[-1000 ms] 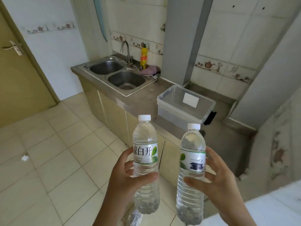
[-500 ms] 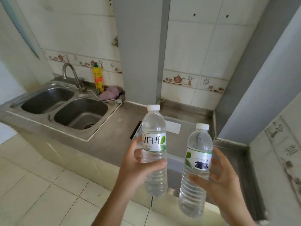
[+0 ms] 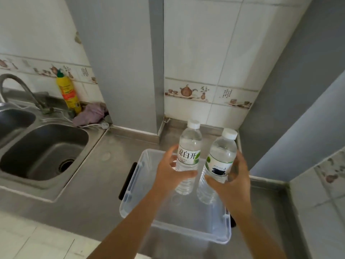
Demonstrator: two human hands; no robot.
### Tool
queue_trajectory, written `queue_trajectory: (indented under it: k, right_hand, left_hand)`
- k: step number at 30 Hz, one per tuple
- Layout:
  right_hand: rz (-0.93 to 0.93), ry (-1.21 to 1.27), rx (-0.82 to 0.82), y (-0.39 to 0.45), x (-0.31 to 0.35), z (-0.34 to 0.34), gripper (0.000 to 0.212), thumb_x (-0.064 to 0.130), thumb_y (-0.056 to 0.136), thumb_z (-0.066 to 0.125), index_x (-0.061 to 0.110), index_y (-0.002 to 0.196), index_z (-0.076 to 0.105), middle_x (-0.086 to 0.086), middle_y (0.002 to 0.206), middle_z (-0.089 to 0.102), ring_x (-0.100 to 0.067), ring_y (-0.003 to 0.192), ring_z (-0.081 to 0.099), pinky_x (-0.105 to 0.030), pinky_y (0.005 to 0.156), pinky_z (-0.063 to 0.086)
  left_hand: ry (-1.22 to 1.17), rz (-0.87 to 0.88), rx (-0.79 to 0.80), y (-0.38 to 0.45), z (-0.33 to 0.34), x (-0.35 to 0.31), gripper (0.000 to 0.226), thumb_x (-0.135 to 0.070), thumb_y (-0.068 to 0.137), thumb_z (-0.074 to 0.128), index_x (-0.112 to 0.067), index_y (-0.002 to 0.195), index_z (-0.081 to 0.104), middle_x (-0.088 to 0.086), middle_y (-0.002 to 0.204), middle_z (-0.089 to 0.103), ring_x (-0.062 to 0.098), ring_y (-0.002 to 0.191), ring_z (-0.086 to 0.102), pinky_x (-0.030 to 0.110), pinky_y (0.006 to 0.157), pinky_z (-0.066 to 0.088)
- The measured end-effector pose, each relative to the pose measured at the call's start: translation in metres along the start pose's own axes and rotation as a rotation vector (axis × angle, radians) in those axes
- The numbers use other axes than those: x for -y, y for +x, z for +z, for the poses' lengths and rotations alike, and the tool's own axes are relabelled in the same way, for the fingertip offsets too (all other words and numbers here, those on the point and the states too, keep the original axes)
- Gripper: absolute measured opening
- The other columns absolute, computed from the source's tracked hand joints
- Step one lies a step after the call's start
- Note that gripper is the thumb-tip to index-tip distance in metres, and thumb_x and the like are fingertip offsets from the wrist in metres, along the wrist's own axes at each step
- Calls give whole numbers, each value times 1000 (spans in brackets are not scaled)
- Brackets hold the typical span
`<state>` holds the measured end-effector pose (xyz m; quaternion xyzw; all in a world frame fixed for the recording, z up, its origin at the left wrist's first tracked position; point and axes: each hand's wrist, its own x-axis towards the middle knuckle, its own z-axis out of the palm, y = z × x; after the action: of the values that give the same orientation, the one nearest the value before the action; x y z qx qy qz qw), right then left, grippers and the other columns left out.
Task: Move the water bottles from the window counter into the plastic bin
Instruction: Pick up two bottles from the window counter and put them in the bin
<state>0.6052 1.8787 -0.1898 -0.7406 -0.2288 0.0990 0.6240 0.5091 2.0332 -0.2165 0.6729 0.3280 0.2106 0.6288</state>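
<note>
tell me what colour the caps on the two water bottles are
Both caps are white: the left bottle's cap and the right bottle's cap, clearest in the head view.

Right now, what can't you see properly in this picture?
Head view only:
- Left bottle: its middle is hidden behind the left hand.
- Right bottle: a dark patch blocks its label print.
- Plastic bin: both forearms cover much of its floor.
- Faucet and sink: cut off by the left edge.
</note>
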Motion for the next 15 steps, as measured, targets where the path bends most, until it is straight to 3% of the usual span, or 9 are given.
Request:
queue_trajectory:
  k: [2,5,8,10,15]
  right_hand:
    - [19,-2,-20,9,-9,7,89,-1,57,87,29,129,45,19,115,61,3,103,61,-14,78,52]
    - [41,-32,-34,18,-23,15,84,-6,57,85,22,126,48,15,113,61,12,98,59,-5,75,47]
    - [86,-71,-58,23,-37,19,88,-1,53,89,20,128,46,15,115,61,4,101,61,-17,82,53]
    - [107,-107,-82,24,-44,21,90,5,51,91,23,126,45,16,113,61,-1,100,63,-24,84,54]
    - [119,-290,-139,19,-45,24,86,19,51,92,34,119,42,28,101,57,-1,88,61,-25,77,48]
  left_hand:
    - [-27,-29,4,13,6,9,99,-38,40,94,-43,128,49,-4,119,68,15,107,68,45,92,57]
    - [-27,-54,41,29,14,22,91,-40,39,92,-54,116,46,-10,115,69,13,105,69,44,93,57]
    - [3,-39,94,36,19,35,85,-19,49,94,-51,114,49,-21,107,69,1,97,70,31,85,57]
    - [11,-19,121,35,23,42,85,-5,56,93,-45,117,49,-18,115,65,-2,97,69,21,79,56]
    - [-26,0,91,36,31,58,85,-6,55,92,-40,119,48,-10,120,62,14,109,66,30,86,58]
